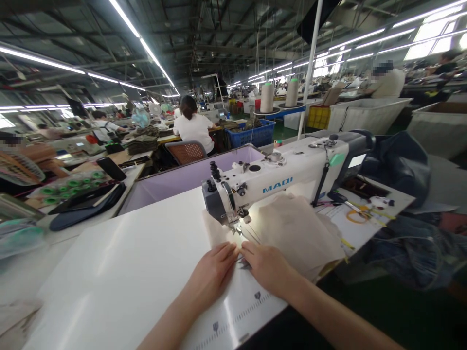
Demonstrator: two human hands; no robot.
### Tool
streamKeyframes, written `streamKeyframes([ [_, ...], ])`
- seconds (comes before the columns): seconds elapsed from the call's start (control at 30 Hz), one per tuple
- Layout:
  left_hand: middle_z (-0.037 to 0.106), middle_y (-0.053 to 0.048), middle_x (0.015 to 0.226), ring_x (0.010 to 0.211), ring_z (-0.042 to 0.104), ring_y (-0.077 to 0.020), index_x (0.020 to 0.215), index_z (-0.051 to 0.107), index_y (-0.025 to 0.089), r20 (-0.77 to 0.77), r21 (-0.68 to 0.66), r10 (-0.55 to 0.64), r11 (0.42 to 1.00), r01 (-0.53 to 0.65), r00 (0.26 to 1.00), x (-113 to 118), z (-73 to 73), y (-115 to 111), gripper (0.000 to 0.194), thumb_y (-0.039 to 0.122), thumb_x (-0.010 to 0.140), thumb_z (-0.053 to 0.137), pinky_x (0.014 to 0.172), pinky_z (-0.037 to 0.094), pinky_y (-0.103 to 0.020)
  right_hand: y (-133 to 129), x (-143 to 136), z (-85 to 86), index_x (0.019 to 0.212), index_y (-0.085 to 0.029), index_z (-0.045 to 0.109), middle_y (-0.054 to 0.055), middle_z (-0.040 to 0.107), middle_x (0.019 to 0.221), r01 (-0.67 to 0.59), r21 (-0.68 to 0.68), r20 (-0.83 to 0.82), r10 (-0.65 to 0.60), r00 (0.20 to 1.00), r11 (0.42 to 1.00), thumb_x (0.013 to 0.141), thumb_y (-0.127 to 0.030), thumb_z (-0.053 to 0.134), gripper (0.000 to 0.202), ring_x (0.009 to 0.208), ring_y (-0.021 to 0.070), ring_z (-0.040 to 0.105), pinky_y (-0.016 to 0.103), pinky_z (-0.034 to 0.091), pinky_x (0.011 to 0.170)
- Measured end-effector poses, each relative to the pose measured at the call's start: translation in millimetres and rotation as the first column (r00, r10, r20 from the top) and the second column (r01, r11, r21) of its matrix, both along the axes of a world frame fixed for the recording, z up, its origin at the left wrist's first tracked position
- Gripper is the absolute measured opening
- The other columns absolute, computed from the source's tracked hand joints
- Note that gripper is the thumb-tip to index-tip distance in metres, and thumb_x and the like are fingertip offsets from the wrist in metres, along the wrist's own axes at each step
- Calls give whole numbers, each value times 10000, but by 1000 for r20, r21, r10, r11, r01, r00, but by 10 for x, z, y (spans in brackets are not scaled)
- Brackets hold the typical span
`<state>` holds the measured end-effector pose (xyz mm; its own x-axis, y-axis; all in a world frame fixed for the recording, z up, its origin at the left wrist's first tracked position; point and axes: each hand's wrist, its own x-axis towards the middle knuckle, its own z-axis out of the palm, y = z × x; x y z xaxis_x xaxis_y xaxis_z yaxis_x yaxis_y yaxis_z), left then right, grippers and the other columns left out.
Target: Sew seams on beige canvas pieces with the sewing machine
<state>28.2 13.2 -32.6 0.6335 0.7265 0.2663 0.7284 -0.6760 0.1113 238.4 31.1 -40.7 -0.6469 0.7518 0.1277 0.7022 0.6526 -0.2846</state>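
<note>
A white sewing machine [277, 180] stands on the white table [120, 262], its needle area lit. Beige fabric [299, 233] lies under the machine's arm and reaches to the needle. My left hand [217, 267] presses on the fabric edge just in front of the presser foot, fingers together. Close beside it, my right hand [266, 265] has its fingers curled at the same edge, with something dark and metallic partly visible beneath them. The fingertips of both hands nearly meet.
Scissors and yellow tape [365, 214] lie right of the machine. Behind the table is a lilac-lined bin [175, 182]. Two thread cones [267, 98] stand on a rack. A seated person in white is further back. Denim [412, 253] hangs at the right.
</note>
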Motion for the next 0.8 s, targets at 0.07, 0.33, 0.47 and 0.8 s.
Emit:
streamKeyframes([
  [0.07,678,-114,1286,1210,623,-263,1278,641,184,-11,-6,11,1000,-11,1000,-19,5,27,339,235,1031,414,1023,560,-428,19,-5,21,1122,-174,613,59,671,1098,-5,-7,6,5,1000,1000,992,-101,435,232,836,189,680,291,507,686],
  [0.33,689,-108,1262,1190,638,-257,1228,670,191,-19,-25,26,999,-26,999,-60,51,181,337,254,1020,413,1027,554,-409,135,-73,110,1137,-170,620,74,678,1137,-9,-19,47,10,999,1000,984,-101,448,240,861,190,690,270,519,691],
  [0.47,684,-112,1276,1195,634,-254,1204,674,169,-23,-38,45,998,-45,999,-99,60,283,330,236,1004,421,1032,547,-396,181,-113,121,1125,-168,634,72,684,1133,4,-6,55,-3,998,1000,977,-88,442,256,851,198,695,278,526,683],
  [0.8,677,-120,1299,1205,631,-248,1259,660,192,20,-41,59,997,-58,998,-172,69,468,350,263,994,444,1058,527,-419,40,-91,61,1058,-186,645,55,695,1105,32,-1,41,-32,999,999,976,-110,463,213,811,207,706,297,539,678],
])
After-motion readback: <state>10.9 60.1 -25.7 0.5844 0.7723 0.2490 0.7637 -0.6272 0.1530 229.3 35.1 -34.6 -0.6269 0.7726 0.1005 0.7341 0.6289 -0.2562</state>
